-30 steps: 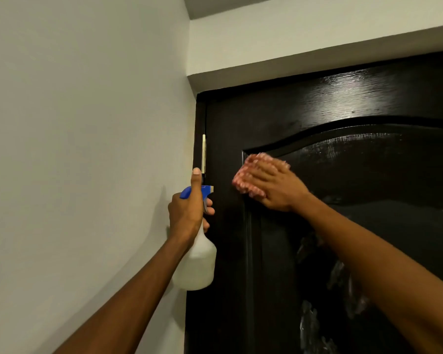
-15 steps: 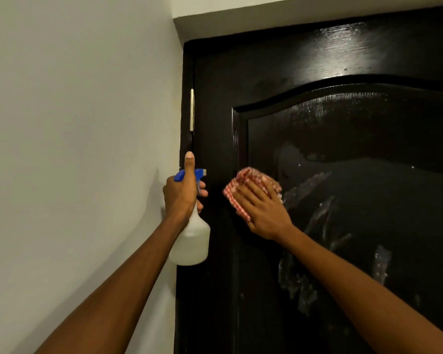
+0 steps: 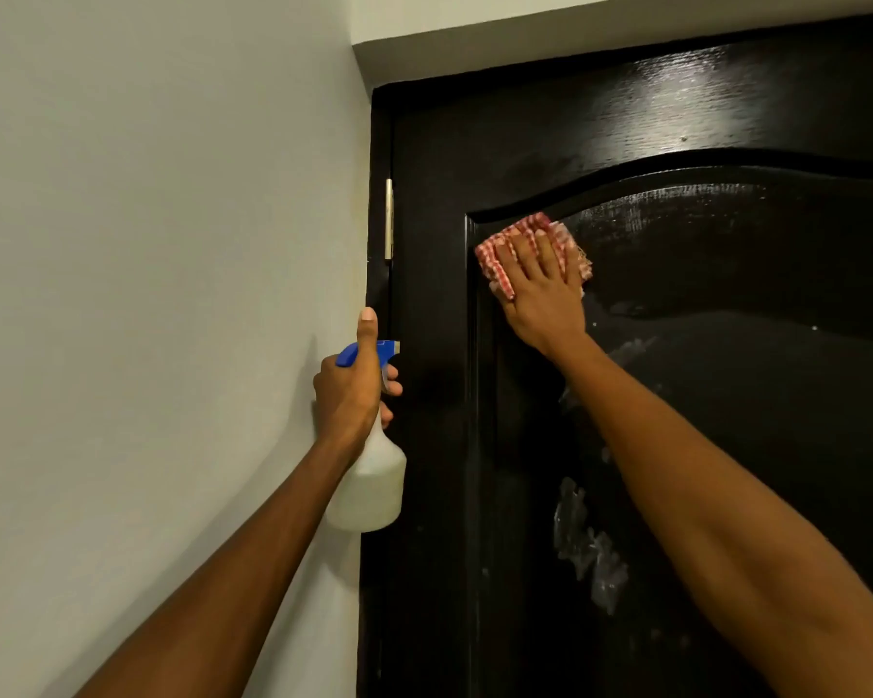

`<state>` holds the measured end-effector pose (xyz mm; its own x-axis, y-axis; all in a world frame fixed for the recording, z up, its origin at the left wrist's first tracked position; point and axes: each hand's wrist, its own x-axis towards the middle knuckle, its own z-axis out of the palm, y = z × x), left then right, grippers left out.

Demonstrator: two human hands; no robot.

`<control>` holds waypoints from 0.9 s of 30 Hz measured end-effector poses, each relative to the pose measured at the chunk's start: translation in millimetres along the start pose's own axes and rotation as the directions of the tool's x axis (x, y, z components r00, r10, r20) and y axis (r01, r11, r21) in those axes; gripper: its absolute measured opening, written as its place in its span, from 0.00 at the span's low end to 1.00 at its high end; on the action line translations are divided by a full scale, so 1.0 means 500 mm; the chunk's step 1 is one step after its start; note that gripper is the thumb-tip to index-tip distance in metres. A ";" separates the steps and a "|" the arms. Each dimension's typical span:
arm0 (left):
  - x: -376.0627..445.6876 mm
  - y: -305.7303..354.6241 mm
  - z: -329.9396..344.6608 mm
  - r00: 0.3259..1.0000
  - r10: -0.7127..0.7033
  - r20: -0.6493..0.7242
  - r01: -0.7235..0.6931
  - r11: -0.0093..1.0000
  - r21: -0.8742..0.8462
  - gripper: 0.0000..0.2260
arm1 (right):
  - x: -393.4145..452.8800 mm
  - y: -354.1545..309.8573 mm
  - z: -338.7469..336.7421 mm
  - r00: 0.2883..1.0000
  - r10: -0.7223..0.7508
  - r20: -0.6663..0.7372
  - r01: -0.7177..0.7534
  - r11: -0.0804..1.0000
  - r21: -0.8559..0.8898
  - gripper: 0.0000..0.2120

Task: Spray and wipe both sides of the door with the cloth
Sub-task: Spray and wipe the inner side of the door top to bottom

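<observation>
A glossy black panelled door (image 3: 701,118) fills the right of the view, with wet streaks on its lower panel. My right hand (image 3: 540,289) presses a red-and-white checked cloth (image 3: 495,259) flat against the upper left corner of the arched panel, fingers straight and pointing up. My left hand (image 3: 351,390) grips a white spray bottle (image 3: 371,486) with a blue trigger head, thumb pointing up, held beside the door's hinge edge.
A pale grey wall (image 3: 147,294) runs along the left, meeting the black door frame. A metal hinge (image 3: 388,219) sits on the frame above the bottle. A white lintel (image 3: 525,27) runs above the door.
My right hand slid the cloth down the panel's left edge, then back up and to the right, fingers now pointing up. The left hand kept the bottle in about the same place.
</observation>
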<state>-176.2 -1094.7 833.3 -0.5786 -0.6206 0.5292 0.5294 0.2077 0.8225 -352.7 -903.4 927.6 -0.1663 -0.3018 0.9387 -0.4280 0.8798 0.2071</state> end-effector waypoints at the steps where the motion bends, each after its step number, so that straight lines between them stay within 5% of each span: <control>1: -0.003 -0.005 -0.005 1.000 -0.007 -0.007 0.007 1.000 -0.002 0.33 | -0.013 -0.026 0.015 1.000 -0.012 0.003 0.011 1.000 0.020 0.30; 4: -0.027 -0.032 -0.019 0.999 -0.004 -0.044 0.005 1.000 0.029 0.32 | -0.122 -0.105 0.088 0.963 -0.259 0.072 0.259 0.966 0.009 0.33; 6: -0.051 -0.059 -0.024 0.998 0.017 -0.065 -0.012 0.997 0.078 0.33 | -0.220 -0.144 0.134 0.874 -0.468 0.134 0.469 0.883 0.019 0.34; 11: -0.129 -0.130 -0.062 0.992 -0.033 -0.126 0.046 0.994 0.102 0.36 | -0.343 -0.148 0.170 0.448 -0.796 0.407 0.852 0.518 0.075 0.31; 12: -0.139 -0.139 -0.070 0.990 -0.045 -0.130 0.058 0.993 0.101 0.36 | -0.315 -0.144 0.162 0.419 -0.804 0.422 0.865 0.495 0.083 0.30; 13: -0.145 -0.148 -0.073 0.991 -0.051 -0.127 0.063 0.994 0.092 0.36 | -0.275 -0.137 0.151 0.467 -0.787 0.404 0.839 0.539 0.080 0.29; 16: -0.154 -0.155 -0.080 0.991 -0.059 -0.118 0.066 0.996 0.055 0.35 | -0.132 -0.123 0.105 0.818 -0.512 0.262 0.532 0.847 -0.003 0.30; 18: -0.155 -0.153 -0.083 0.991 -0.063 -0.118 0.066 0.998 0.019 0.34 | -0.060 -0.135 0.079 0.927 -0.323 0.188 0.339 0.939 -0.055 0.32; 22: -0.157 -0.160 -0.090 0.989 -0.083 -0.127 0.084 0.997 0.002 0.34 | -0.035 -0.217 0.094 0.976 -0.185 0.111 0.188 0.982 -0.014 0.33; 27: -0.168 -0.157 -0.090 0.985 -0.091 -0.148 0.094 0.996 0.010 0.34 | -0.159 -0.285 0.164 0.874 -0.460 0.157 0.460 0.887 0.039 0.34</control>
<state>-141.5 -1092.9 714.8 -0.5264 -0.7418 0.4155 0.4666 0.1565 0.8705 -351.2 -1034.9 801.1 -0.0881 -0.7262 0.6818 -0.4907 0.6273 0.6047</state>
